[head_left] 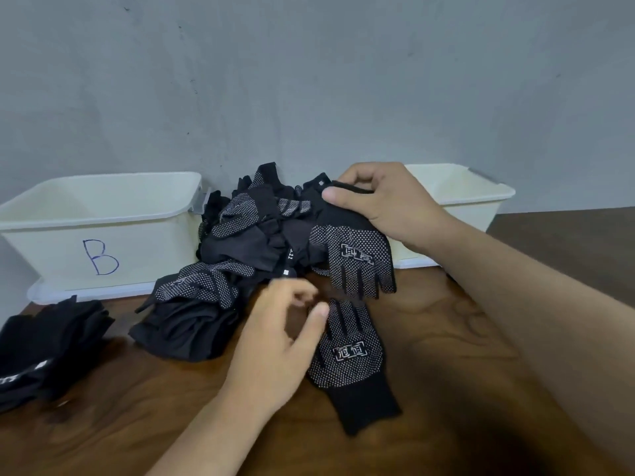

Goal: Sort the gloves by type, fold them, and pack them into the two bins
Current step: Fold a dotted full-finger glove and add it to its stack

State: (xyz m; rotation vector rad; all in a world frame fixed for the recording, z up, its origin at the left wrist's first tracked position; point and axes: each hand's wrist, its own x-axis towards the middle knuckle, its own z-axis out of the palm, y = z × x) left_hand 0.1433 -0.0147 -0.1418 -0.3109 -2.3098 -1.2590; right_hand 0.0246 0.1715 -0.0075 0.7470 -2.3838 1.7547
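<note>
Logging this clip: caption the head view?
Right hand grips a black white-dotted knit glove over the dark glove pile between two white plastic bins.

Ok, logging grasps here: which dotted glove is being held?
The upper glove, at the right edge of the pile: the right hand grips its cuff. The lower glove lies flat on the table.

Two bins [137,242] [481,201], two hands [275,338] [388,201], two dotted gloves [357,259] [350,355], one glove heap [247,235], one side stack [51,348].
</note>
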